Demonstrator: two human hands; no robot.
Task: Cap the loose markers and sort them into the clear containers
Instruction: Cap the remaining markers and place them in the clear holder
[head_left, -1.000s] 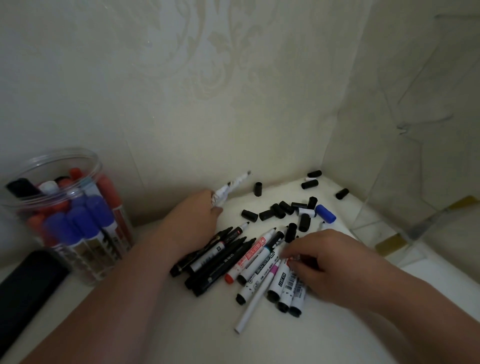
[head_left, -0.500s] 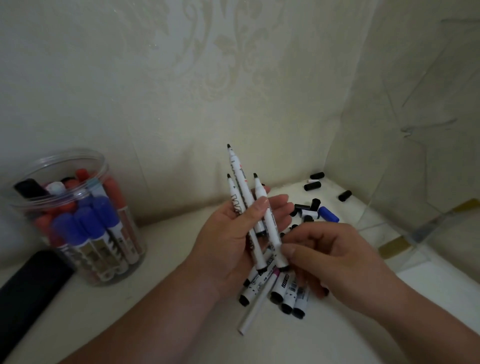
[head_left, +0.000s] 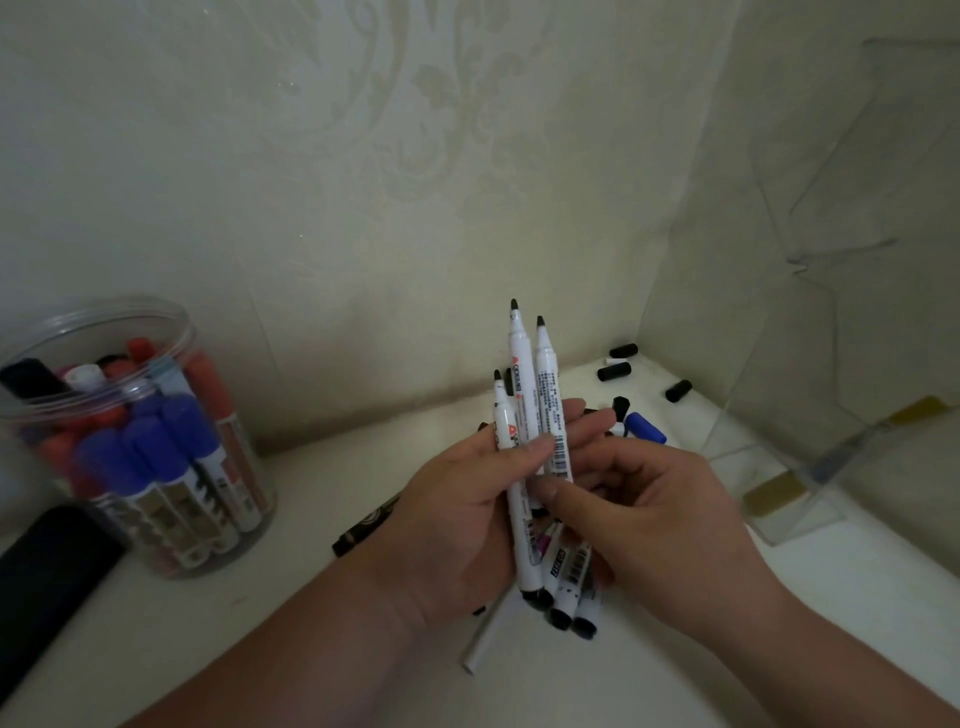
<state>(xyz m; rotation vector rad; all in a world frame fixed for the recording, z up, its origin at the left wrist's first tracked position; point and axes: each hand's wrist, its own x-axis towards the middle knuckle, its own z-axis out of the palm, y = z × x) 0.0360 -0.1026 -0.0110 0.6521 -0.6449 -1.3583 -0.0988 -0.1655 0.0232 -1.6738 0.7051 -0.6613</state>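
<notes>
L hand (head_left: 457, 525) grips three uncapped markers (head_left: 524, 415), long axis near upright, nibs pointing away from its wrist. R hand (head_left: 660, 519) pinches the same bundle, just right of L hand's thumb. The loose caps (head_left: 614, 372) lie on the surface (head_left: 311, 597) beyond L hand, nearer R hand.

The left hand (head_left: 462, 514) lies palm-up under the uncapped markers (head_left: 522, 415), thumb clamped across them; the right hand (head_left: 660, 525), just beside them, pinches one barrel.
</notes>
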